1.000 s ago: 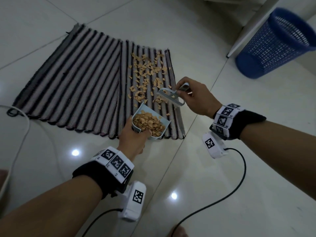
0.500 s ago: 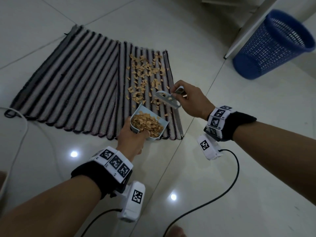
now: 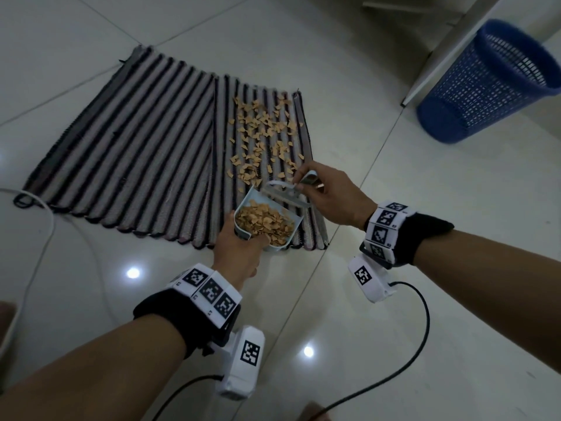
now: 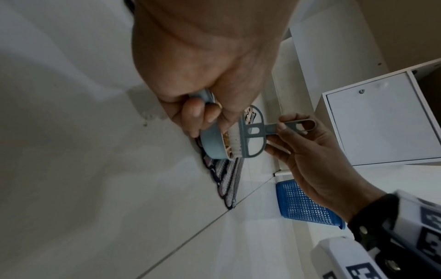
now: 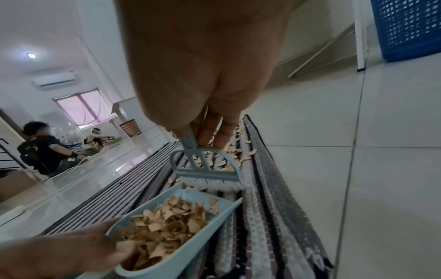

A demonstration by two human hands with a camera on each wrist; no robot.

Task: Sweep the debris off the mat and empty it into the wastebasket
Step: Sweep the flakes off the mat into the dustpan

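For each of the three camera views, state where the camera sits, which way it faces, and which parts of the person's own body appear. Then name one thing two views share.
Head: above, looking down at the striped woven mat; both forearms show.
Left wrist: under the left hand, facing the small pale-blue plastic brush; right hand shows.
Right wrist: behind the right hand, looking along the mat at the pale-blue plastic dustpan holding tan debris flakes.
Shared: the blue mesh wastebasket appears in all three.
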